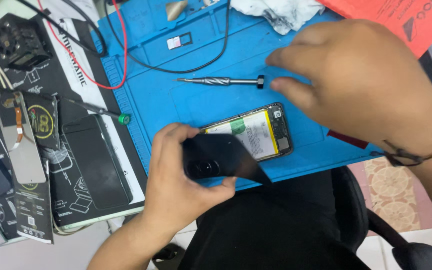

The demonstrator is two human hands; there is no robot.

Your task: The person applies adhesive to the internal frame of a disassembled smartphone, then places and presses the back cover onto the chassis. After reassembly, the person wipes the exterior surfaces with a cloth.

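1. Back cover [221,157], black with a camera opening, is pinched in the left hand [176,182] at the mat's near edge, above the opened phone [256,132].
2. Right hand [361,80] hovers, fingers [283,55] loosely parted and holding nothing, just beside the screwdriver [223,80].
3. Risk: the cover could slip onto the exposed battery [253,132]; the phone lies near the blue mat [176,100] edge and could slide off.
4. Hidden: the phone's lower half sits behind the cover; screws are not discernible.
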